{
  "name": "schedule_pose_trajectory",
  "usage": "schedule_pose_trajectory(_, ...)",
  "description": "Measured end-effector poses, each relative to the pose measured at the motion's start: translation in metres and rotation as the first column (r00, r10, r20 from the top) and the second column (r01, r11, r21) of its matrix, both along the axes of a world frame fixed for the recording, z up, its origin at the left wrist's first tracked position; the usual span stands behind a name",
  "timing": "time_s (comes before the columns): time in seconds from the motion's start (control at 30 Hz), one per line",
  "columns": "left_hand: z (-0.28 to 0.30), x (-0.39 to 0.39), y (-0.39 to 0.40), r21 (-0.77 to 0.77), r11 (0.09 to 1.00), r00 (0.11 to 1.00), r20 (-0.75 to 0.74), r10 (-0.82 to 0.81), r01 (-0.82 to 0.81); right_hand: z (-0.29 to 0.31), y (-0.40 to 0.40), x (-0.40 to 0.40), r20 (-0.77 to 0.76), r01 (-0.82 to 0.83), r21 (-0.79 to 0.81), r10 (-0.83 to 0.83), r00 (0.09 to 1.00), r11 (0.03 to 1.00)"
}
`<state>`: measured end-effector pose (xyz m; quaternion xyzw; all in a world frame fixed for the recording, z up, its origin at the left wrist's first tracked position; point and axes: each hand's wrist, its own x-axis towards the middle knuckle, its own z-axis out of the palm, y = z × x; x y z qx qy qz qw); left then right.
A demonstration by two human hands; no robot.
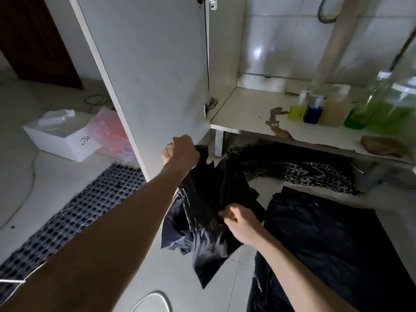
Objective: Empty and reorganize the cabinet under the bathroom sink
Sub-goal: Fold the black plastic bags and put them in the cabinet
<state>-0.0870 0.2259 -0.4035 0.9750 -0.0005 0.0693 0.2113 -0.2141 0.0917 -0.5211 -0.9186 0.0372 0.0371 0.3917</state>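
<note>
Your left hand [181, 152] is clenched around the top of a black plastic bag [207, 212], holding it up in front of the open cabinet door [146, 70]. Your right hand [242, 224] pinches the bag's lower edge, nearer to you. The bag hangs crumpled between them, above the tiled floor [56, 181].

The only writing you can see is a hand-marked scrawl on the white box [67, 140] at far left; it looks like "JSC" but is not clear. The bottles [326, 109] on the cabinet shelf [252, 113] at far right hold yellow, blue, amber and green liquid; their labels are too blurred to read, and the rightmost one is cut off by the frame. A brown lump [382, 146] on the shelf's near edge is hard to identify. More black plastic [326, 244] lies flat on the floor at right, beside a checked mat [74, 212].
</note>
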Motion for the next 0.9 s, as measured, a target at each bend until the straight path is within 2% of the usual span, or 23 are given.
schedule_pose_trajectory(0.07, 0.016, 0.005, -0.003, -0.191, 0.982, 1.000, 0.012, -0.013, 0.015, 0.015, -0.011, 0.002, -0.019, 0.079, 0.045, -0.078, 0.997, 0.996)
schedule_pose_trajectory(0.2, 0.046, 0.005, -0.019, -0.528, 0.843, 0.994, 0.049, -0.094, 0.105, 0.057, -0.031, 0.001, -0.182, -0.062, -0.124, 0.039, 0.982, 0.990)
schedule_pose_trajectory(0.33, 0.080, -0.010, -0.044, -0.722, 0.637, 0.939, 0.051, -0.339, 0.269, 0.133, -0.062, 0.007, -0.093, -0.009, -0.209, -0.011, 0.996, 0.978)
schedule_pose_trajectory(0.5, 0.136, -0.048, -0.065, -0.740, 0.475, 0.785, 0.113, -0.610, 0.476, 0.222, -0.109, -0.006, 0.187, 0.162, -0.238, -0.119, 0.975, 0.958)
schedule_pose_trajectory(0.63, 0.164, -0.083, -0.078, -0.838, 0.218, 0.646, 0.193, -0.738, 0.500, 0.223, -0.143, -0.036, 0.317, 0.273, -0.055, -0.242, 0.917, 0.960)
schedule_pose_trajectory(0.73, 0.165, -0.099, -0.087, -0.832, 0.151, 0.537, 0.196, -0.821, 0.534, 0.212, -0.155, -0.060, 0.444, 0.255, -0.157, -0.162, 0.881, 0.954)
schedule_pose_trajectory(0.9, 0.150, -0.112, -0.105, -0.885, 0.041, 0.415, 0.176, -0.893, 0.463, 0.212, -0.167, -0.086, 0.355, 0.151, -0.173, -0.081, 0.931, 0.973)
